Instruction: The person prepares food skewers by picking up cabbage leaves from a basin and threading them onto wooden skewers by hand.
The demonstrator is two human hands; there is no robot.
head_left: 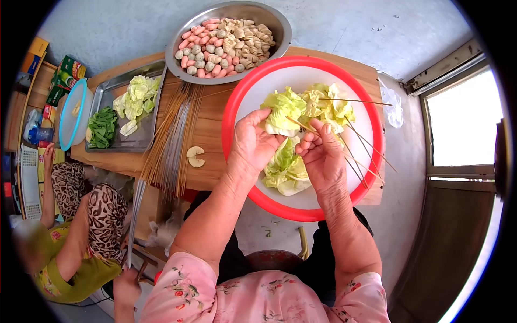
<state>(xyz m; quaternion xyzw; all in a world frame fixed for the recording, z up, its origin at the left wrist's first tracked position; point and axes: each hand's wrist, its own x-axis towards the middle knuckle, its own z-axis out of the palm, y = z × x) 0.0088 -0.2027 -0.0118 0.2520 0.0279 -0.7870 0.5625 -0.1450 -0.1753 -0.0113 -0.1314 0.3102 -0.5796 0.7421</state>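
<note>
Over a white basin with a red rim [232, 102], my left hand [253, 139] grips a piece of pale green lettuce [284, 107] between thumb and fingers. My right hand [323, 151] pinches a thin wooden skewer [299, 124], whose tip lies at the lettuce. Behind my hands, more lettuce bunches [328, 105] rest in the basin with several skewers sticking out to the right. Loose lettuce [288, 172] lies lower in the basin, between my wrists.
A steel bowl [175, 40] of sausages and balls stands at the back. To the left are a metal tray [129, 141] with lettuce and dark greens, a bundle of skewers [169, 140], and a seated person [72, 231]. A blue-rimmed basin [63, 129] stands beyond the tray.
</note>
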